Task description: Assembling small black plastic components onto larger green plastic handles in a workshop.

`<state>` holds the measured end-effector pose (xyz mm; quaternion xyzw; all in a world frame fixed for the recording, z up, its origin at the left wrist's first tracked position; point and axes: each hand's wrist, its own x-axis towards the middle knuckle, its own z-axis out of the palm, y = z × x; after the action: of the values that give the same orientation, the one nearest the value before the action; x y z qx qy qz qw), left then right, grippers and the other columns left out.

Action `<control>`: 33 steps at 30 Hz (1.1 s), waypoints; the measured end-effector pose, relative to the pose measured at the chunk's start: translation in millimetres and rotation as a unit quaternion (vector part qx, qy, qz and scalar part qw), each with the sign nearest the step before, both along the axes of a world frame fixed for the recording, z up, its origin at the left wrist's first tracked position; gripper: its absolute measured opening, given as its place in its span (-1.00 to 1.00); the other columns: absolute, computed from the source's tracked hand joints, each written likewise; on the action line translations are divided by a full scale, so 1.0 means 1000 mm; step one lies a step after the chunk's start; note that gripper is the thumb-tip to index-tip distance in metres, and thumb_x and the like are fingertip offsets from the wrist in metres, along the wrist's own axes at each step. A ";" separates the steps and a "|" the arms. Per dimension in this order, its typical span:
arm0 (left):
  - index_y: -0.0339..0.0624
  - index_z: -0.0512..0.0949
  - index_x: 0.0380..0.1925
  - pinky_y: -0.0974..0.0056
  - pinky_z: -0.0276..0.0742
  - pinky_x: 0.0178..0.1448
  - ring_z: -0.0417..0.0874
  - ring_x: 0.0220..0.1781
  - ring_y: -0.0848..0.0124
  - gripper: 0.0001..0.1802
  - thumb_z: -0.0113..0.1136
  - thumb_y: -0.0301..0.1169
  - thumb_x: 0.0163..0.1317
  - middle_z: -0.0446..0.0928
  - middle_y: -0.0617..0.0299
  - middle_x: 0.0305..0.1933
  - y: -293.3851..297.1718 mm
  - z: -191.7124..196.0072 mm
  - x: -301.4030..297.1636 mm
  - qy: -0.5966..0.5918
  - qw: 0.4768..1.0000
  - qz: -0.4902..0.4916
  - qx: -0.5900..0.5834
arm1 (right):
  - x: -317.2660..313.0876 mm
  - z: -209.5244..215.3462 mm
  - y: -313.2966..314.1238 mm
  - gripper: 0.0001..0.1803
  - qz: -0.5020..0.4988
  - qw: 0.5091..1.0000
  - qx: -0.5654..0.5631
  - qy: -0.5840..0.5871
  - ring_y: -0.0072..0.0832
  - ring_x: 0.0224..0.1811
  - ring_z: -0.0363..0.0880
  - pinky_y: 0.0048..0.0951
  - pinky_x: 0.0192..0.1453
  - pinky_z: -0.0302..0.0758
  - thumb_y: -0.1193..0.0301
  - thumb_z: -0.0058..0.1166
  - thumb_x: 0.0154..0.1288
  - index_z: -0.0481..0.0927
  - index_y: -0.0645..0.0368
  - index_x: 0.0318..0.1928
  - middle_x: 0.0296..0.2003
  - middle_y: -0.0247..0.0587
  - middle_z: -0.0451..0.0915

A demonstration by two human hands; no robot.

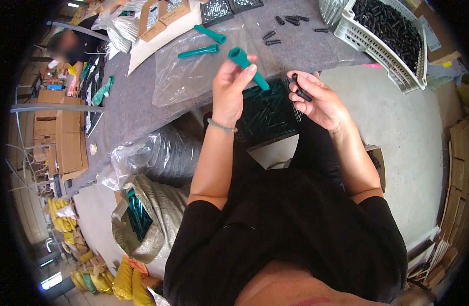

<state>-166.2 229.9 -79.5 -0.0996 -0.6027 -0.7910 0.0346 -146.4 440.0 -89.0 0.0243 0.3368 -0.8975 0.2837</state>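
Note:
My left hand (228,97) is closed around a green tapered plastic tube (258,80), its wide open end up and its narrow end pointing down to the right. Between the thumb and fingers of my right hand (321,100) is a small black cylindrical part (302,95), a short way right of the tube and apart from it. Two similar green tubes, one farther back (210,33) and one nearer (198,51), lie on a clear plastic bag (176,76) on the table. Below my hands, a dark crate (283,136) holds many green pieces.
A white crate (397,76) full of black parts stands at the right, with several loose black parts (291,20) beside it. Cardboard boxes (165,23) and black trays (216,13) sit at the back. A woven sack (165,214) of green tubes is lower left. Another person (84,51) is far left.

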 end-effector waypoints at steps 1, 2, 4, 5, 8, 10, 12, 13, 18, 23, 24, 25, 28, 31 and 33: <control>-0.30 0.46 -0.13 0.30 0.49 -0.14 0.56 -0.17 0.36 -0.81 0.07 -0.56 0.24 0.50 0.05 0.01 -0.002 0.000 0.008 -0.013 0.998 -0.030 0.055 | 0.000 -0.002 -0.004 -0.68 -0.001 1.000 -0.001 -0.003 -0.58 -0.37 0.52 -0.65 -0.35 0.50 0.32 0.01 0.34 0.45 0.16 0.04 -0.35 -0.37 0.51; -0.31 0.45 -0.13 0.31 0.48 -0.13 0.55 -0.17 0.36 -0.81 0.06 -0.57 0.24 0.50 0.05 0.00 -0.003 0.001 0.017 -0.025 0.992 -0.060 0.110 | 0.001 -0.005 -0.008 -0.67 0.015 0.999 -0.042 -0.010 -0.60 -0.40 0.49 -0.66 -0.37 0.47 0.33 0.01 0.34 0.44 0.17 0.06 -0.36 -0.38 0.49; -0.29 0.46 -0.19 0.26 0.50 -0.11 0.55 -0.22 0.38 -0.84 0.09 -0.48 0.24 0.53 0.05 -0.09 0.000 0.003 0.033 -0.049 0.992 -0.031 0.110 | 0.002 -0.007 -0.014 -0.66 0.027 0.996 -0.082 -0.019 -0.62 -0.42 0.46 -0.68 -0.39 0.45 0.33 0.00 0.34 0.44 0.17 0.08 -0.37 -0.39 0.47; -0.30 0.44 -0.19 0.25 0.52 -0.13 0.56 -0.25 0.33 -0.82 0.05 -0.43 0.27 0.51 0.02 -0.07 -0.001 0.004 0.039 -0.068 0.979 -0.073 0.180 | 0.004 -0.007 -0.016 -0.66 0.013 0.998 -0.059 -0.017 -0.63 -0.44 0.43 -0.68 -0.40 0.43 0.34 0.01 0.34 0.43 0.19 0.08 -0.38 -0.40 0.46; -0.32 0.43 -0.21 0.21 0.55 -0.17 0.58 -0.30 0.19 -0.76 -0.04 -0.33 0.33 0.44 -0.04 -0.01 -0.006 0.000 0.050 -0.108 0.950 -0.138 0.260 | 0.008 -0.007 -0.019 -0.63 -0.002 0.999 -0.036 -0.009 -0.64 -0.46 0.38 -0.66 -0.41 0.42 0.36 0.01 0.34 0.39 0.21 0.11 -0.38 -0.39 0.45; -0.32 0.44 -0.22 0.20 0.55 -0.18 0.59 -0.29 0.21 -0.79 -0.02 -0.36 0.31 0.45 -0.04 -0.02 -0.011 -0.005 0.054 -0.109 0.973 -0.126 0.160 | 0.008 -0.007 -0.021 -0.58 -0.038 0.999 0.001 0.010 -0.64 -0.46 0.37 -0.65 -0.40 0.42 0.37 0.02 0.33 0.34 0.22 0.15 -0.36 -0.35 0.46; -0.29 0.43 -0.17 0.22 0.55 -0.20 0.59 -0.28 0.24 -0.82 0.02 -0.46 0.26 0.39 -0.02 0.08 -0.014 -0.009 0.057 -0.108 0.972 -0.155 0.140 | 0.011 -0.001 -0.019 -0.55 -0.026 1.000 -0.003 0.015 -0.64 -0.46 0.37 -0.64 -0.40 0.42 0.37 0.02 0.33 0.30 0.22 0.18 -0.35 -0.34 0.46; -0.27 0.39 -0.05 0.24 0.54 -0.22 0.58 -0.28 0.25 -0.72 0.04 -0.49 0.21 0.35 -0.02 0.15 -0.010 -0.005 0.061 -0.098 0.977 -0.163 0.100 | 0.011 0.001 -0.015 -0.55 0.018 0.999 -0.015 0.033 -0.64 -0.45 0.37 -0.64 -0.41 0.42 0.36 0.02 0.33 0.31 0.22 0.18 -0.35 -0.34 0.46; -0.21 0.05 0.31 0.36 0.43 -0.33 0.56 -0.34 0.34 -0.23 0.11 -0.58 0.06 0.25 0.02 0.24 -0.003 -0.003 0.069 -0.111 0.984 -0.139 -0.018 | 0.017 0.011 -0.013 -0.55 0.101 0.979 0.090 0.152 -0.67 -0.49 0.38 -0.68 -0.43 0.37 0.36 -0.01 0.34 0.31 0.24 0.19 -0.39 -0.37 0.47; -0.25 0.45 -0.10 0.48 0.33 -0.35 0.40 -0.42 0.63 -0.77 0.10 -0.41 0.27 0.48 0.36 -0.41 -0.006 0.004 0.067 -0.128 0.976 -0.140 -0.105 | 0.023 0.022 -0.016 -0.74 0.028 0.949 0.183 0.255 -0.73 -0.51 0.38 -0.70 -0.46 0.36 0.40 0.03 0.32 0.47 0.27 -0.05 -0.41 -0.38 0.55; -0.25 0.45 -0.10 0.48 0.33 -0.35 0.40 -0.42 0.63 -0.77 0.10 -0.41 0.27 0.48 0.36 -0.41 -0.006 0.003 0.067 -0.129 0.976 -0.140 -0.105 | 0.021 0.024 -0.012 -0.73 0.023 0.941 0.219 0.259 -0.76 -0.49 0.38 -0.70 -0.46 0.36 0.40 0.05 0.31 0.49 0.26 -0.04 -0.41 -0.39 0.54; -0.25 0.46 -0.12 0.48 0.34 -0.33 0.40 -0.41 0.62 -0.77 0.11 -0.41 0.26 0.48 0.36 -0.39 -0.006 0.003 0.067 -0.106 0.971 -0.132 -0.168 | 0.020 0.024 -0.010 -0.74 0.031 0.931 0.235 0.279 -0.76 -0.49 0.38 -0.71 -0.46 0.35 0.40 0.05 0.31 0.50 0.26 -0.05 -0.40 -0.39 0.55; -0.25 0.46 -0.14 0.43 0.36 -0.27 0.44 -0.38 0.57 -0.77 0.13 -0.41 0.24 0.48 0.33 -0.38 -0.004 0.004 0.067 -0.029 0.950 -0.103 -0.294 | 0.020 0.030 -0.010 -0.75 0.049 0.919 0.258 0.295 -0.77 -0.47 0.39 -0.71 -0.44 0.35 0.39 0.05 0.31 0.53 0.26 -0.07 -0.39 -0.40 0.56; -0.26 0.47 -0.15 0.37 0.39 -0.27 0.48 -0.36 0.49 -0.74 0.15 -0.39 0.19 0.48 0.24 -0.39 -0.005 0.002 0.066 0.021 0.937 -0.102 -0.335 | 0.021 0.031 -0.010 -0.77 0.059 0.895 0.305 0.321 -0.69 -0.43 0.45 -0.65 -0.39 0.39 0.40 0.06 0.30 0.55 0.26 -0.09 -0.36 -0.37 0.58; -0.27 0.49 -0.20 0.33 0.40 -0.28 0.51 -0.38 0.39 -0.72 0.13 -0.30 0.17 0.49 0.14 -0.39 -0.006 0.005 0.066 0.009 0.934 -0.092 -0.345 | 0.020 0.033 -0.010 -0.77 0.061 0.870 0.343 0.350 -0.63 -0.40 0.50 -0.58 -0.35 0.43 0.41 0.07 0.29 0.55 0.25 -0.10 -0.34 -0.32 0.60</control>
<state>-100.5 224.0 -74.4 -0.1676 -0.8265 -0.5330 -0.0688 -126.0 430.4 -56.2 -0.2165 0.7015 -0.6560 0.1755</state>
